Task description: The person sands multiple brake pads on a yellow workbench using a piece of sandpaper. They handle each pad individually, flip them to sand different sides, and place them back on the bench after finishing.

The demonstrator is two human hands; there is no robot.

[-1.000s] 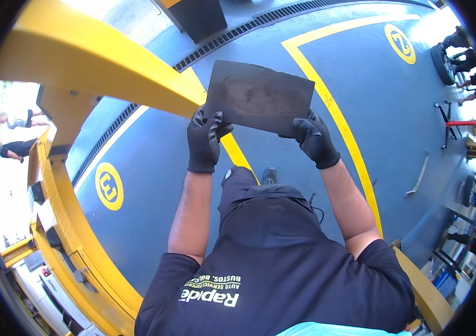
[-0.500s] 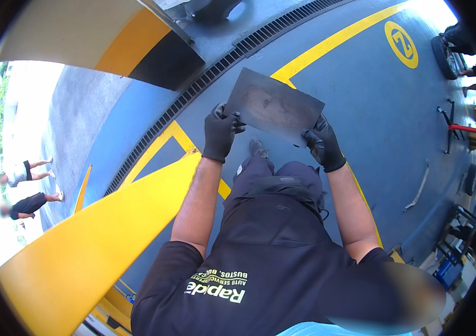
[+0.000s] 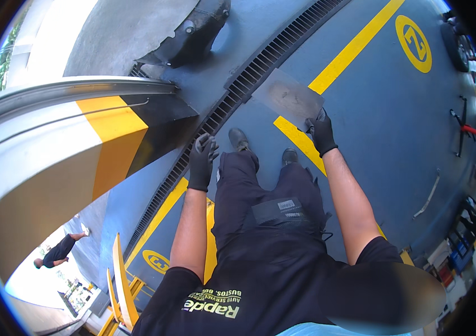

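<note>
A thin rectangular grey panel (image 3: 289,99) with a brownish stain across its face is in my right hand (image 3: 322,134), out in front of my body. That gloved hand grips its near right corner, and the panel tilts over the floor beside the drain grate. My left hand (image 3: 201,162), also in a black glove, is raised off to the left, apart from the panel. Its fingers are loosely bent and spread, with nothing in them.
A pillar (image 3: 117,120) with yellow and black bands stands at left. The drain grate (image 3: 263,61) crosses the floor ahead, with a torn dark part (image 3: 196,33) beyond it. A tire (image 3: 457,49) and a red-and-black stand (image 3: 473,132) are at right. A person (image 3: 59,252) walks far left.
My left hand has let go of the panel and moved left and down. The right hand alone keeps it. My view has turned, bringing the pillar and drain further into sight.
</note>
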